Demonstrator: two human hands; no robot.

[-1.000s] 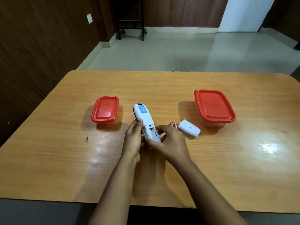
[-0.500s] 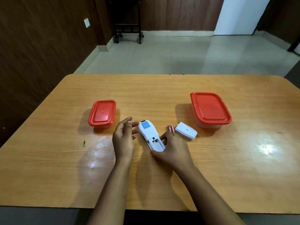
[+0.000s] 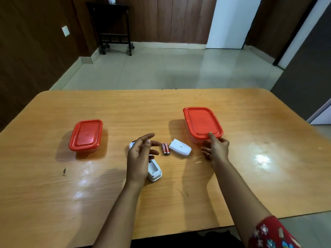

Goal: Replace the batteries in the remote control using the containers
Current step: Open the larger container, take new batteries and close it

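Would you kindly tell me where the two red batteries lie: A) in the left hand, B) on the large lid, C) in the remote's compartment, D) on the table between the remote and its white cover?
D: the batteries lie side by side on the table, between the remote and the white cover.

The wooden table (image 3: 53, 194) bears a small red-lidded container (image 3: 86, 135), a large red-lidded container (image 3: 202, 123), a remote (image 3: 154, 170), two batteries (image 3: 165, 148) and a cover (image 3: 180, 149).

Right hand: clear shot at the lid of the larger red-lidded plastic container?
Probably yes: the right hand is open at the near edge of the larger red-lidded plastic container, nothing between them.
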